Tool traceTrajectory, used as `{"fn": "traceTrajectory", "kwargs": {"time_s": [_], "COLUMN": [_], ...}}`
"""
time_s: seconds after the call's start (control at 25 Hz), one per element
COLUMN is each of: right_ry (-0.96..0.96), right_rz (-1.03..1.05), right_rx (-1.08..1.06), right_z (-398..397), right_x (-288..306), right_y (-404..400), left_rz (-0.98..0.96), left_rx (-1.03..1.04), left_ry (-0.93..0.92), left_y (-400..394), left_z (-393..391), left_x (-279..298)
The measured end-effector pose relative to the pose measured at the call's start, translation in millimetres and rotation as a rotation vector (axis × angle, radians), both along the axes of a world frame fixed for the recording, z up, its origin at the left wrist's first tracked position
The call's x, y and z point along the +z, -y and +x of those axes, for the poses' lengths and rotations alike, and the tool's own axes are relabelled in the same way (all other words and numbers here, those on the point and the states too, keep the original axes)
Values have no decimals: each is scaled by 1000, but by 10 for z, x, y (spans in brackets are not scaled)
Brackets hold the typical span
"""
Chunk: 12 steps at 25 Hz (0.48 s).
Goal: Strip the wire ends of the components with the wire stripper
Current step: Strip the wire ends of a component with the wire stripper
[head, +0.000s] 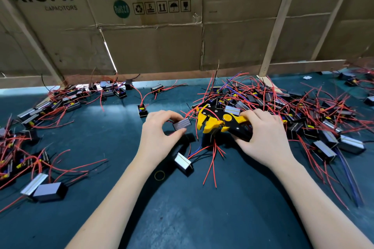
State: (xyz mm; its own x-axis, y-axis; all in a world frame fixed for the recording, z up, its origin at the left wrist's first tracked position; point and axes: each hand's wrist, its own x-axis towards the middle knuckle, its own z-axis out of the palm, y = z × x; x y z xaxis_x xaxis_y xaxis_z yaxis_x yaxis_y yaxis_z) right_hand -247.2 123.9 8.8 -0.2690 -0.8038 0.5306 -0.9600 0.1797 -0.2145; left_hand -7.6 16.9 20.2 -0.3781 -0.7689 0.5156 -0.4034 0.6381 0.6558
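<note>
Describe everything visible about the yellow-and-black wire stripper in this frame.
The yellow-and-black wire stripper, seemingly plastic and metal, lies roughly level above the dark green table, yellow jaws pointing left and parted. A round yellow pivot sits mid-body. The right hand grips its handles; red wires hang beneath the jaws.

Wire stripper (pixel 220 120): yellow and black. Component (pixel 182 123): black, grey striped face, red wires. Table (pixel 202 218): dark teal; cardboard wall (pixel 162 42) brown.

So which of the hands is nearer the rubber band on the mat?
Left. The left hand is just above the rubber band; the right hand is farther right, gripping the stripper.
</note>
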Motion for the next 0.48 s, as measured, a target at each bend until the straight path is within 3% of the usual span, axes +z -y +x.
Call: {"fn": "traceTrajectory", "kwargs": {"time_s": [0.16, 0.36, 0.48], "right_ry": [32, 18, 24], "right_rz": [-40, -94, -125], "right_rx": [24, -46, -78], "right_z": [-9, -42, -62], "right_x": [26, 16, 9], "right_y": [-11, 0, 12], "left_rz": [227, 4, -84], "left_rx": [29, 30, 233], "left_ry": [-201, 186, 112], "left_y": [13, 54, 82], "left_z": [-6, 30, 60], "left_x": [8, 12, 30]}}
